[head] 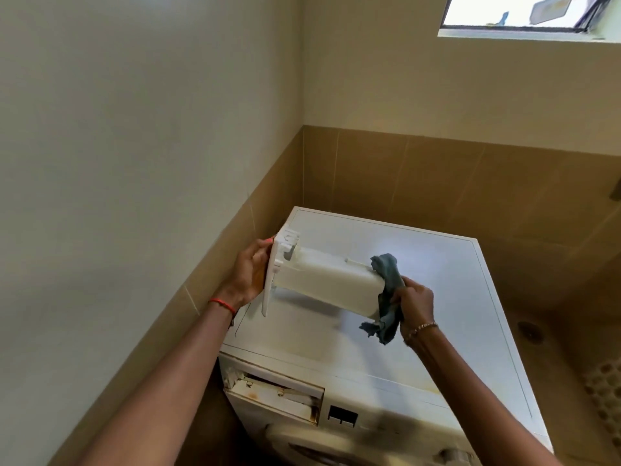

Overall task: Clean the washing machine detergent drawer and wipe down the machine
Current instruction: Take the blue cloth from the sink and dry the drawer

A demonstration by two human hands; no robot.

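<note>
Above the washing machine point(420, 297), the left hand point(250, 274) grips the detergent drawer point(322, 280); the right hand point(415, 302) clutches a blue cloth point(389, 290) against its right end.

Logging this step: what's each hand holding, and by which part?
The left hand grips the drawer by its front panel; the right hand grips the cloth by its middle, pressed to the drawer's back end.

Daylight from the window point(524, 11); wide-angle edges bend.

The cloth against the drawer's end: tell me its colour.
The cloth is blue-grey, seen plainly in the head view.
</note>
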